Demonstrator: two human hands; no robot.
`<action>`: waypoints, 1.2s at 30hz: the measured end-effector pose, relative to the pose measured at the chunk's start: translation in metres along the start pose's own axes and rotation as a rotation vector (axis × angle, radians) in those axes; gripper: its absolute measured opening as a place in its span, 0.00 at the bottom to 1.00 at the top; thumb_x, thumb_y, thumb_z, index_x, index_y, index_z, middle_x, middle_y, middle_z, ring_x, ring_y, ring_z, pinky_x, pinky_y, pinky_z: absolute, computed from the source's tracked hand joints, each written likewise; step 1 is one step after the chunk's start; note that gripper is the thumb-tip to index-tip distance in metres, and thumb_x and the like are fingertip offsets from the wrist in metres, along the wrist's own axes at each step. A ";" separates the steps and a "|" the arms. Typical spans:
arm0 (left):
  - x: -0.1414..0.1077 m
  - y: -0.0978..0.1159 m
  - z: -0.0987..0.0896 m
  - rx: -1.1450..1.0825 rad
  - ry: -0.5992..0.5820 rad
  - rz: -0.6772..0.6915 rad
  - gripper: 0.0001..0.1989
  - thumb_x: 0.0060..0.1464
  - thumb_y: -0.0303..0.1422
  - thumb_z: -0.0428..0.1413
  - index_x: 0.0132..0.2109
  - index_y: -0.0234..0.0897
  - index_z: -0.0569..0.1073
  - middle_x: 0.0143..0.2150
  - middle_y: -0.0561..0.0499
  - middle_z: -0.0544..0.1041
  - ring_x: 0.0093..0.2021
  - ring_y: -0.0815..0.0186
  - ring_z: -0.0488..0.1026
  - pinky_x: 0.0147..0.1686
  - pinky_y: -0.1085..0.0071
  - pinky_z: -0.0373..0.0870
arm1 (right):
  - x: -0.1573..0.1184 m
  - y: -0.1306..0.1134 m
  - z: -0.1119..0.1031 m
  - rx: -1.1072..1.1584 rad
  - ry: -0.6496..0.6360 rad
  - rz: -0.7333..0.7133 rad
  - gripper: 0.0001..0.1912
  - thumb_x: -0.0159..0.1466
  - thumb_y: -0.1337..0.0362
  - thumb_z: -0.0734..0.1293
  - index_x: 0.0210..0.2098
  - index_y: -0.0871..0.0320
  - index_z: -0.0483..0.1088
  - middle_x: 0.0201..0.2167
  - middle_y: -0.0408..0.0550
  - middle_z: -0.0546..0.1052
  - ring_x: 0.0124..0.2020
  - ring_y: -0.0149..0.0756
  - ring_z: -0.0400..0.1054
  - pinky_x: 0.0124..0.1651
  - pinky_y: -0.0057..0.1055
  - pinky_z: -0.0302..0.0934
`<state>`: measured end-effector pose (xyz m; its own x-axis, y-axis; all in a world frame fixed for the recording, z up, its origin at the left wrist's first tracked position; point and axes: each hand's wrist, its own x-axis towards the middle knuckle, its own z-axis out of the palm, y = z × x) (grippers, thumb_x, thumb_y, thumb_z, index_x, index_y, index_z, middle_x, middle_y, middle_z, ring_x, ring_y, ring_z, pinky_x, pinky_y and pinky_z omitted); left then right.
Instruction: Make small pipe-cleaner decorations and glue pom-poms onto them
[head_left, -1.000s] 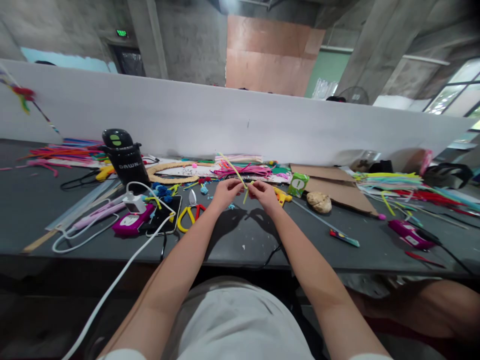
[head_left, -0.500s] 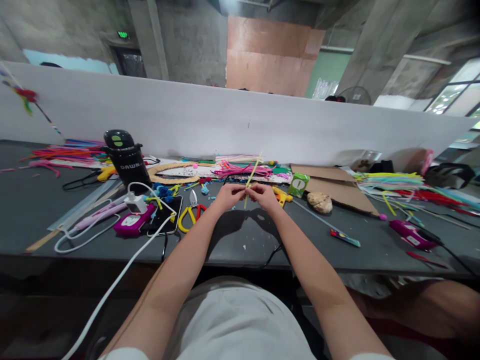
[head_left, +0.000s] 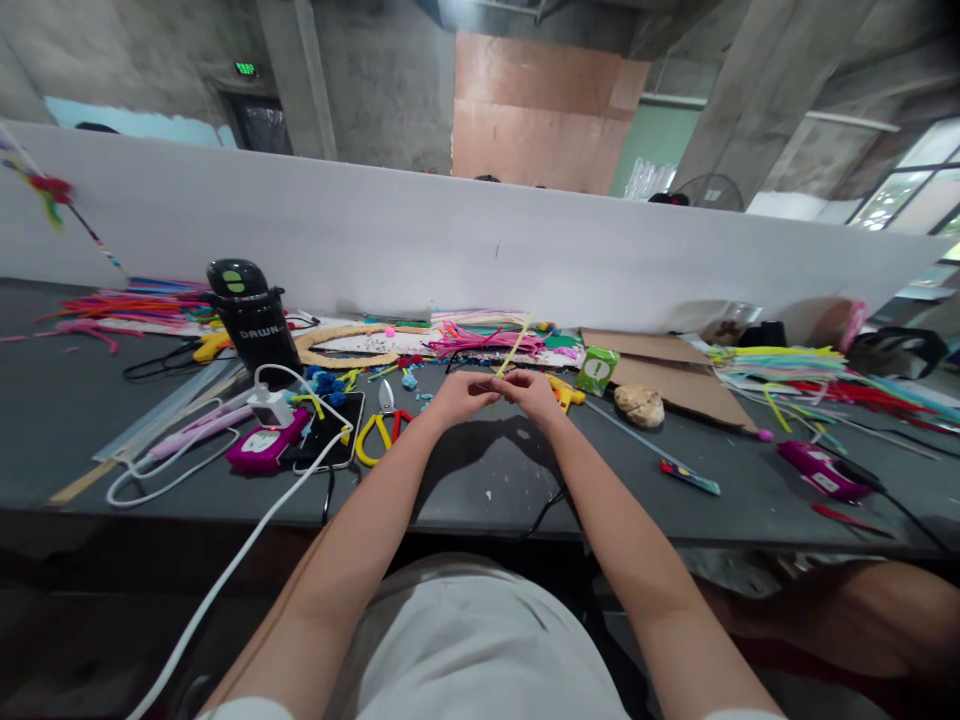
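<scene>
A thin pale yellow pipe cleaner (head_left: 516, 345) rises from between my fingertips, leaning up and to the right. My left hand (head_left: 463, 396) pinches it from one side, and my right hand (head_left: 529, 393) pinches it from the other, with the fingertips of both meeting over the table. The lower end of the stem is mostly hidden by my fingers. Left of my hands lie pliers (head_left: 375, 432) with red and yellow handles. Just beyond my right hand is a yellow glue gun (head_left: 565, 392), partly covered.
A black bottle (head_left: 259, 330), a purple power block (head_left: 264, 445) and a phone (head_left: 337, 440) stand left. Pink pipe cleaners (head_left: 487, 342) lie behind my hands. To the right are a green box (head_left: 598, 370), a stone (head_left: 639, 405), cardboard (head_left: 686, 385) and a second purple block (head_left: 823, 470).
The yellow pipe cleaner has tipped further right, and less of it shows below my fingers. Both hands stay together in nearly the same place.
</scene>
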<state>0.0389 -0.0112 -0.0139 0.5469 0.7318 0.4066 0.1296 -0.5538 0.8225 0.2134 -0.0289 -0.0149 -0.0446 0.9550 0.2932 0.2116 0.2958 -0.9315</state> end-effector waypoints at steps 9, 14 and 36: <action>0.004 -0.013 -0.001 0.201 0.096 0.030 0.20 0.50 0.26 0.48 0.47 0.37 0.78 0.32 0.51 0.73 0.29 0.71 0.68 0.32 0.75 0.65 | 0.004 0.005 -0.002 0.133 -0.008 0.037 0.21 0.48 0.50 0.74 0.33 0.60 0.75 0.27 0.46 0.76 0.25 0.31 0.67 0.32 0.31 0.64; 0.005 -0.010 -0.005 0.308 0.064 0.052 0.18 0.51 0.26 0.49 0.45 0.37 0.80 0.29 0.51 0.71 0.30 0.69 0.65 0.34 0.74 0.63 | 0.006 0.007 -0.004 0.269 0.012 0.056 0.25 0.47 0.51 0.75 0.40 0.58 0.72 0.29 0.46 0.77 0.27 0.32 0.70 0.34 0.32 0.66; 0.002 0.008 -0.006 -0.059 0.207 -0.197 0.22 0.49 0.48 0.57 0.33 0.30 0.79 0.27 0.45 0.78 0.25 0.68 0.71 0.26 0.73 0.65 | 0.007 0.008 -0.001 0.289 0.027 -0.072 0.18 0.51 0.51 0.74 0.33 0.58 0.73 0.26 0.44 0.75 0.27 0.30 0.68 0.36 0.30 0.65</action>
<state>0.0363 -0.0113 -0.0043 0.3347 0.8919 0.3040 0.1653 -0.3732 0.9129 0.2158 -0.0205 -0.0197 -0.0223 0.9318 0.3623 -0.0781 0.3596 -0.9298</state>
